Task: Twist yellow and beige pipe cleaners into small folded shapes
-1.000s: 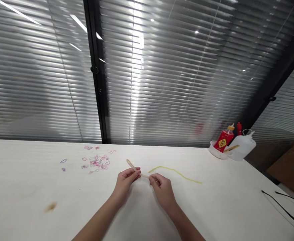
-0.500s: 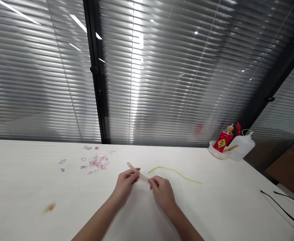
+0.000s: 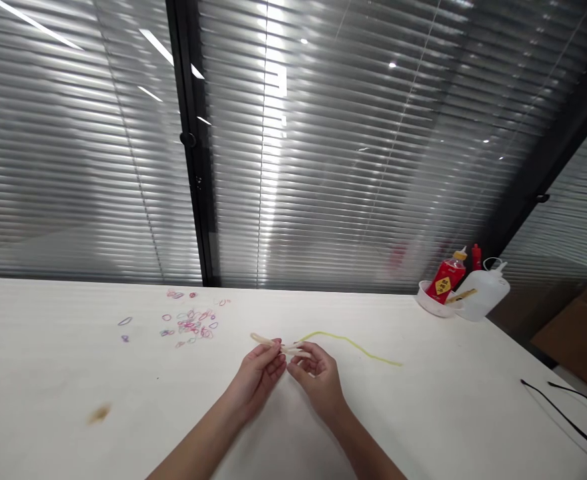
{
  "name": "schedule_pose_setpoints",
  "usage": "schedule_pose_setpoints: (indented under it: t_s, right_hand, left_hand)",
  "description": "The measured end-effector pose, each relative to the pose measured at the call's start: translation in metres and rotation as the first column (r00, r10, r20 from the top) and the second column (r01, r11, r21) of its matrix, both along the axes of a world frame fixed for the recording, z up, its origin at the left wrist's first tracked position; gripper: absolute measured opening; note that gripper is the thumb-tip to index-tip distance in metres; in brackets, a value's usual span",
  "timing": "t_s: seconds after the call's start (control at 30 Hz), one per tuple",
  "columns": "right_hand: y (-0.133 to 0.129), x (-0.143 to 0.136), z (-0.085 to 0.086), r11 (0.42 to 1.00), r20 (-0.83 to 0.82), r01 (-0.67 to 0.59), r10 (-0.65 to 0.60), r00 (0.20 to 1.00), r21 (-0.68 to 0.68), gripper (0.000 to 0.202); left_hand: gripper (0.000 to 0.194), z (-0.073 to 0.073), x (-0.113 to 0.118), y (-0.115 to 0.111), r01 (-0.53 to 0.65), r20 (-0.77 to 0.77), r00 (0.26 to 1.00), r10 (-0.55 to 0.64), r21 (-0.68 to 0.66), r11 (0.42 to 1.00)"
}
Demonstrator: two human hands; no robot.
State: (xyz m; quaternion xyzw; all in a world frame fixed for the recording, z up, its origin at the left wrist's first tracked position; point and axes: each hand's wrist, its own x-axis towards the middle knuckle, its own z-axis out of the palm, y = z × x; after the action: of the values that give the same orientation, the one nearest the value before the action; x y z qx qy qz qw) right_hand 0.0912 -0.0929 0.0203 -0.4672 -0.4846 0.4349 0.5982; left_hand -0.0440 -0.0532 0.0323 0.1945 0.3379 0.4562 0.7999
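Note:
A cream pipe cleaner [image 3: 261,339], bent double with a rounded loop at its left end, is pinched near its middle by my left hand [image 3: 261,373]. My right hand [image 3: 319,380] curls its fingers round the free ends on the right, its thumb slightly apart from them. The two hands almost touch at the fingertips, just above the white table [image 3: 283,433]. Behind my right hand a yellow-green pipe cleaner [image 3: 346,339] lies in a wavy line, its left end close to my fingers.
Many small coloured rubber bands [image 3: 191,325] are scattered at the back left. At the back right stand a shallow clear bowl [image 3: 431,306], a red-labelled bottle [image 3: 445,280] and a white squeeze bottle [image 3: 483,293]. Black cables [image 3: 563,410] cross the right edge; a brown stain [image 3: 99,413] marks the left.
My right hand has moved up and left against my left hand, its thumb and fingers parting. The cream pipe cleaner has swung flatter, and its right ends now show.

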Motion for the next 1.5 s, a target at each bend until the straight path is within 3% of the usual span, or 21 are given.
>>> schedule_pose_setpoints:
  t_s: [0.2, 0.43, 0.57, 0.7, 0.9, 1.13, 1.27, 1.5]
  right_hand:
    - [0.000, 0.002, -0.002, 0.992, 0.076, -0.033, 0.024, 0.997, 0.123, 0.014]
    - [-0.002, 0.005, 0.003, 0.966, -0.097, -0.217, 0.231, 0.968, 0.140, 0.017]
    - [-0.001, 0.004, 0.001, 0.972, -0.169, -0.187, 0.210, 0.963, 0.140, 0.011]
    - [0.001, 0.005, -0.001, 0.976, -0.241, -0.189, 0.210, 0.947, 0.108, 0.007]
    - [0.001, 0.008, 0.003, 0.979, -0.220, -0.161, 0.186, 0.958, 0.125, 0.006]
    - [0.002, 0.010, 0.006, 0.999, -0.159, 0.003, 0.003, 0.987, 0.040, 0.022]
    - [0.005, 0.011, 0.004, 0.988, -0.192, 0.152, -0.154, 0.969, -0.028, 0.032]
    - [0.007, 0.016, 0.003, 0.921, -0.220, 0.380, -0.391, 0.894, -0.092, 0.054]
  left_hand:
    - [0.014, 0.001, 0.008, -0.016, 0.136, 0.058, 0.989, -0.139, 0.055, 0.989]
    - [0.015, 0.010, 0.006, -0.019, 0.218, 0.115, 0.967, -0.226, 0.077, 0.973]
    - [0.016, 0.013, 0.006, -0.021, 0.232, 0.121, 0.964, -0.237, 0.055, 0.971]
    - [0.016, 0.012, 0.007, -0.021, 0.205, 0.095, 0.974, -0.206, 0.027, 0.979]
    - [0.025, 0.006, 0.005, -0.011, 0.039, 0.086, 0.995, -0.039, 0.003, 0.999]
    - [0.025, 0.006, 0.001, -0.002, -0.050, 0.069, 0.996, 0.049, 0.015, 0.999]
    - [0.022, 0.008, 0.002, -0.004, 0.007, 0.003, 1.000, -0.007, 0.091, 0.996]
    - [0.022, 0.012, 0.004, -0.012, 0.129, -0.260, 0.963, -0.068, 0.226, 0.966]
